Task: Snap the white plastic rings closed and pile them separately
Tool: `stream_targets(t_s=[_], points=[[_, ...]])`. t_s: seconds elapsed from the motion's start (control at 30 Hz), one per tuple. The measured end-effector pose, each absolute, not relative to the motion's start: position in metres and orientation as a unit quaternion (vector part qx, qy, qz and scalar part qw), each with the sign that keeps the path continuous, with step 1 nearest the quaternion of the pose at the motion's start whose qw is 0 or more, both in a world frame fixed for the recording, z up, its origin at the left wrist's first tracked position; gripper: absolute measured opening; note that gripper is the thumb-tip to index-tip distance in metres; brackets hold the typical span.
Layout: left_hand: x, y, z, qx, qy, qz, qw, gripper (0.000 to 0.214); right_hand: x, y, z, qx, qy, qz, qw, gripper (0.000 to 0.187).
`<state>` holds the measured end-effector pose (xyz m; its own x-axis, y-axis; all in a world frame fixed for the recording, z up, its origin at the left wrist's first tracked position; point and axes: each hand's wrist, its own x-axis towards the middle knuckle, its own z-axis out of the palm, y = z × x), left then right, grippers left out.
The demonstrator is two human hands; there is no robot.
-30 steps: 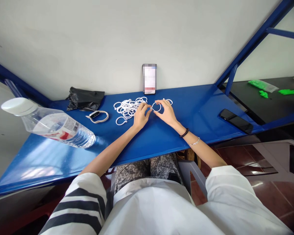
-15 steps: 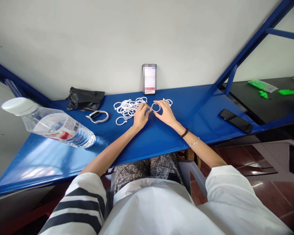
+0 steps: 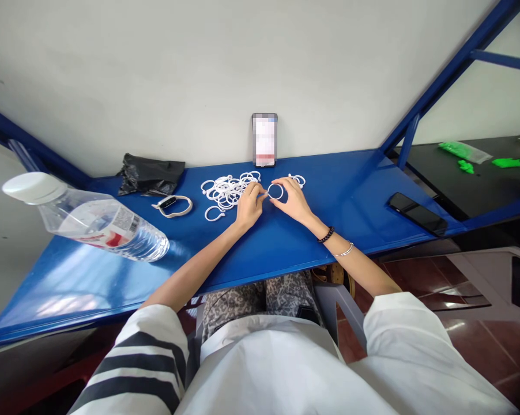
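Observation:
A white curtain ring (image 3: 275, 198) is held between my two hands above the blue table (image 3: 260, 253). My left hand (image 3: 249, 206) pinches the small nub on the ring's left side with thumb and forefinger. Around the ring's right side, the thumb and forefinger of my right hand (image 3: 295, 200) grip the rim. A pile of similar white rings (image 3: 226, 190) lies just left of my left hand, with one ring (image 3: 214, 214) at its near edge. Beyond my right hand are more white rings (image 3: 300, 181), partly hidden by the fingers.
A phone (image 3: 265, 140) leans upright against the wall. To the left are a water bottle (image 3: 108, 225), a wristwatch (image 3: 173, 206) and a black plastic bag (image 3: 153, 174). Another phone (image 3: 417, 213) lies at the right, near a dark table with green items (image 3: 463, 151).
Both hands keep hold of the same curtain ring. The ring has tilted very slightly; everything else stays where it was.

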<state>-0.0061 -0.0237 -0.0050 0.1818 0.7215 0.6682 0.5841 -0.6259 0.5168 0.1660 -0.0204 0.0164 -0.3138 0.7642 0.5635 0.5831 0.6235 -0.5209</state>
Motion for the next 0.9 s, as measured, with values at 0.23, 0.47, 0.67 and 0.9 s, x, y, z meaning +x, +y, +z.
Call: stream_targets(t_s=[0.23,0.47,0.67,0.9], points=[[-0.0062,-0.0224,-0.0064,0.763,0.426,0.48,0.075,0.009,0.1656,-0.0204,0.0145,-0.427,-0.802,0.104,0.404,0.041],[-0.0059,-0.0221,-0.0074,0.76,0.435,0.478,0.068,0.009,0.1656,-0.0203,0.0148,-0.439,-0.797,0.105,0.402,0.039],[-0.0056,-0.0228,-0.0068,0.759,0.438,0.478,0.059,0.007,0.1655,-0.021,0.0146,-0.461,-0.779,0.117,0.408,0.038],[-0.0055,-0.0253,-0.0035,0.76,0.454,0.461,0.068,0.005,0.1661,-0.0214,0.0159,-0.451,-0.769,0.147,0.428,0.037]])
